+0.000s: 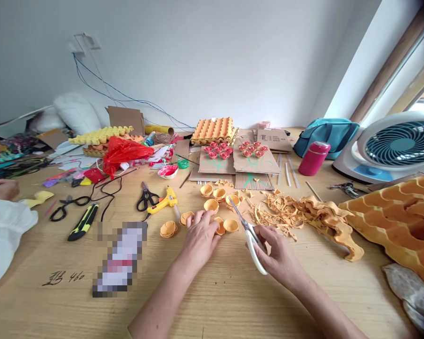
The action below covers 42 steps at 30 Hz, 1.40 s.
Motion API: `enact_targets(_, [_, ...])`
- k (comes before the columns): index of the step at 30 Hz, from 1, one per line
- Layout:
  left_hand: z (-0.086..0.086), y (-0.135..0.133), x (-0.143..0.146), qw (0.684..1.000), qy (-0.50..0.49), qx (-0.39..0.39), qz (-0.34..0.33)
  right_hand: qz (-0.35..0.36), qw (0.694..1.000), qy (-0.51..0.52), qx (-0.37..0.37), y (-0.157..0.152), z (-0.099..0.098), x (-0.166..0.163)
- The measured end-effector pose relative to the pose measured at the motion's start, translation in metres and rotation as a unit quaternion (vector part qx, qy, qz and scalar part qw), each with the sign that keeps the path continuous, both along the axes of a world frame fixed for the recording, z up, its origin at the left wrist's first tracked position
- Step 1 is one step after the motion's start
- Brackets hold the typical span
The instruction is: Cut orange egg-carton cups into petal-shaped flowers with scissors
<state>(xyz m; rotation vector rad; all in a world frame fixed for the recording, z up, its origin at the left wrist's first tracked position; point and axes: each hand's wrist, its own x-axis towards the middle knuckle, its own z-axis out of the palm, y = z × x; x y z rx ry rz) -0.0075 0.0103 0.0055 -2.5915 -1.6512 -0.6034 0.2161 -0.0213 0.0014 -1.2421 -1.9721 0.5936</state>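
On the pale wooden table (226,310), at left, sits a petal-edged orange moulded-pulp stack (168,229); the left hand (199,233), fingers bent and part-spread, is among round orange moulded-pulp cups (231,226), though I cannot tell whether it grips one; they look light, stiffish, unslippery, easily torn, best pinched gently by the wall; the right hand (277,256) is closed around white-handled steel scissors (248,230), likely rigid, best held by the loops.

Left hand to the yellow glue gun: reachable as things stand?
Probably yes: the yellow glue gun lies a little forward and left of the left hand, with nothing on top. Only a low orange cup sits between, seemingly easy to pass over.
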Motion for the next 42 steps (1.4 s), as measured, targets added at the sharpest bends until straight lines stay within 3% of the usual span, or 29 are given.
enact_targets(9, [0.012, -0.007, -0.002, 1.0, -0.017, 0.026, -0.001, -0.005, 1.0, -0.006, 0.0, 0.0, -0.001, 0.002])
enact_targets(12, [0.017, -0.009, -0.004, 0.995, -0.072, 0.064, 0.005, -0.016, 1.0, 0.001, 0.007, 0.001, 0.0, 0.003])
enact_targets(15, [0.026, -0.01, -0.011, 0.972, -0.191, 0.135, 0.027, -0.032, 0.999, 0.024, -0.002, 0.001, 0.004, 0.003])
enact_targets(18, [0.032, -0.008, -0.02, 0.918, -0.334, 0.196, 0.083, -0.052, 0.997, 0.055, -0.02, 0.0, 0.007, 0.003])
enact_targets(20, [0.032, -0.004, -0.026, 0.874, -0.432, 0.186, 0.123, -0.06, 0.995, 0.077, -0.028, -0.001, 0.008, 0.004])
enact_targets(25, [0.028, 0.006, -0.031, 0.702, -0.698, 0.068, 0.119, -0.069, 0.991, 0.111, -0.029, 0.0, 0.006, 0.004])
enact_targets(29, [0.022, 0.008, -0.02, 0.661, -0.747, -0.017, 0.072, -0.073, 0.987, 0.138, -0.043, 0.001, 0.005, 0.004])
enact_targets(36, [-0.001, -0.008, 0.015, 0.544, -0.797, -0.261, -0.025, -0.057, 0.975, 0.2, -0.079, 0.004, -0.001, 0.006])
enact_targets(42, [-0.019, -0.021, 0.035, 0.494, -0.778, -0.382, -0.064, -0.01, 0.953, 0.272, -0.134, 0.006, -0.008, 0.0])
